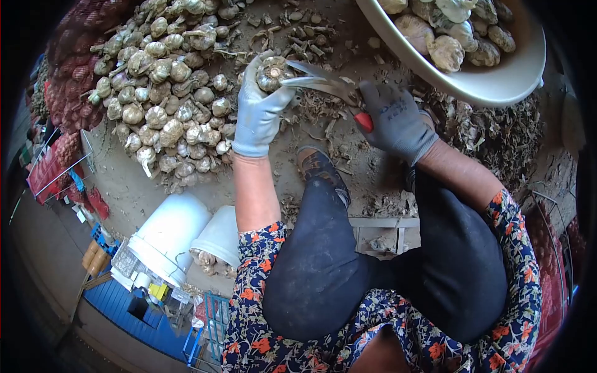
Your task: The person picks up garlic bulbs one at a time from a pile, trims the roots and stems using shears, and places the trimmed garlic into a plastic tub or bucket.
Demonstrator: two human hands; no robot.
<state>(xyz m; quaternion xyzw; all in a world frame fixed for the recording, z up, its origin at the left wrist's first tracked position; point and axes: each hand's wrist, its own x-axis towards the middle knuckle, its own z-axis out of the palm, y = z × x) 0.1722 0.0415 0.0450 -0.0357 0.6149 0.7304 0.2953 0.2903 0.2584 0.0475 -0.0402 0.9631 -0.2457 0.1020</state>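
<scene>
My left hand [256, 118], in a light grey-white glove, is closed around a garlic bulb [271, 74], its cut or root face turned up. My right hand [398, 123], in a darker grey glove, grips a pair of shears [333, 87] with a red handle part [364, 122]. The metal blades reach left, spread slightly apart, and their tips lie against the bulb's right side. To the left of my left hand is a large heap of garlic bulbs [168, 109] on the ground. Part of the shears' handles is hidden inside my right glove.
A pale basin [460, 92] holding garlic stands at upper right. Dry trimmings [472, 133] lie beneath it and between my feet. White buckets [177, 227] stand at lower left, one tipped with garlic at its mouth. Red mesh sacks [71, 81] are stacked at far left.
</scene>
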